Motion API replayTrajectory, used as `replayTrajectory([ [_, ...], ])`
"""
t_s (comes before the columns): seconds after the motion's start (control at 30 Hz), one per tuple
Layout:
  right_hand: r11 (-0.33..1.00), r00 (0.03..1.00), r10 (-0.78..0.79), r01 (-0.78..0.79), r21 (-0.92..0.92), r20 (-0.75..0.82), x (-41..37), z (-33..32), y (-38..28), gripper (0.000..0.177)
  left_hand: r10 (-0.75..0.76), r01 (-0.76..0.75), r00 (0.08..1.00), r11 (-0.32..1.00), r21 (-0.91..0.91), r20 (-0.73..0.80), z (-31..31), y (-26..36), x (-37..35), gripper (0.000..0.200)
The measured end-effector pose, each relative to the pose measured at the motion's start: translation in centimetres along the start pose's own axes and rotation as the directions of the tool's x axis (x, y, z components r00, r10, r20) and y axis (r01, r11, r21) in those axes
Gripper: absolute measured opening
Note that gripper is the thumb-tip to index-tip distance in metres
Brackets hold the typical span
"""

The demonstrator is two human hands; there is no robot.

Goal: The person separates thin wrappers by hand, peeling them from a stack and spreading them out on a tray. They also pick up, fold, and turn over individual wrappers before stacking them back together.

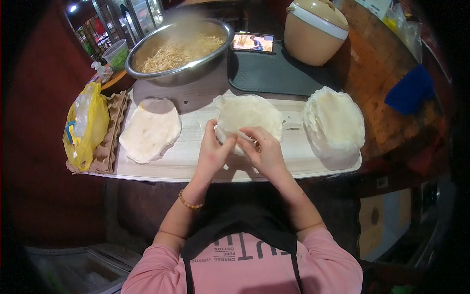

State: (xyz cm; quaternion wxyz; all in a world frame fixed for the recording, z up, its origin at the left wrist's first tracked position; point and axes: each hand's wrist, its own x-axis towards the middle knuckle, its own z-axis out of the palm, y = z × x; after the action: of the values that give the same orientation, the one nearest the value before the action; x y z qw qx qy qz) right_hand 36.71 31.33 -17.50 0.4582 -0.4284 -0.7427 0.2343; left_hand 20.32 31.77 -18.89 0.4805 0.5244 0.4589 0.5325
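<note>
A thin, pale round wrapper [252, 110] lies flat on the white board in front of me. Its near edge is lifted and folded over between my hands. My left hand [214, 149] pinches the fold at its left, thumb bent inward. My right hand [264, 149] is closed on the fold's right part, fingertips almost meeting the left thumb. What lies inside the fold is mostly hidden by my fingers. To the right stands a thick stack of wrappers [335, 122]. On the left rests another pale round stack [151, 130].
Behind the white board [196, 169] sits a large metal bowl [181, 73] of shredded filling. A dark tray [279, 73] holds a phone [253, 42] and a beige lidded container [313, 36]. At left, a yellow plastic bag [88, 132] lies on an egg carton [111, 142]. A blue cloth [410, 89] lies far right.
</note>
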Motion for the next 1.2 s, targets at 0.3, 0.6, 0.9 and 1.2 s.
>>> replayTrajectory([
  [0.3, 0.999, 0.985, 0.03, -0.036, -0.03, -0.171, 0.8, -0.5, 1.9, 0.012, 0.157, -0.153, 0.988, 0.981, 0.121, -0.016, 0.0, -0.5, -1.0, 0.046],
  [0.6, 0.988, 0.954, 0.145, -0.154, -0.014, -0.264, 1.7, -1.5, 2.0, 0.01, 0.11, -0.11, 0.994, 0.986, 0.125, 0.006, -1.1, -2.0, -1.2, 0.049],
  [0.9, 0.986, 0.932, 0.137, -0.161, -0.044, -0.336, 1.7, -2.2, 2.5, 0.011, 0.036, -0.036, 0.999, 0.997, 0.067, -0.006, -1.5, -0.5, -2.6, 0.049],
  [1.2, 0.971, 0.985, -0.067, 0.028, -0.236, -0.158, 2.0, -1.3, 0.6, 0.014, 0.009, -0.009, 1.0, 1.0, -0.001, -0.006, -0.5, 0.4, -2.6, 0.03],
])
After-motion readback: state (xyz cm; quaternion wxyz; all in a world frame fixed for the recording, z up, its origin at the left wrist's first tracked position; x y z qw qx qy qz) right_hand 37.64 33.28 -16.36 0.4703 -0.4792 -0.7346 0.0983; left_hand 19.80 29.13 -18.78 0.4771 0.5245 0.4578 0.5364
